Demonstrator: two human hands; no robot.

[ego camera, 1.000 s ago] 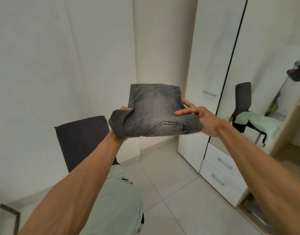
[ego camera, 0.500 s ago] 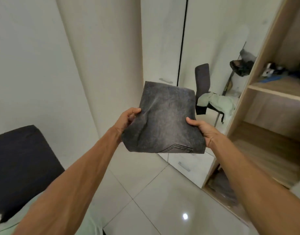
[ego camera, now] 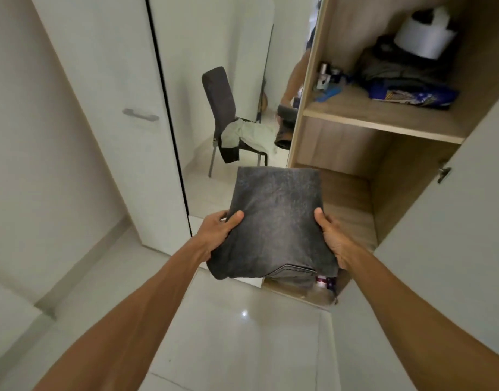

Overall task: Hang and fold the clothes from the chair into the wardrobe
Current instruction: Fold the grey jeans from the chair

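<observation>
Swung round toward the open wardrobe [ego camera: 383, 128], the folded grey jeans [ego camera: 273, 224] now hover in front of its lower shelf [ego camera: 352, 193], which lies at one o'clock from them. Left hand [ego camera: 217, 235] and right hand [ego camera: 334, 241] each grip a side edge, thumbs on top, fingers curled underneath (mostly hidden by denim). Folding looks finished, so only the slide onto the shelf remains. A pale garment [ego camera: 248, 134] waits on the mirrored chair [ego camera: 218, 97] at eleven o'clock.

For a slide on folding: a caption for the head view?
Left hand and right hand hold folded grey jeans before the lower shelf of the wardrobe.
</observation>
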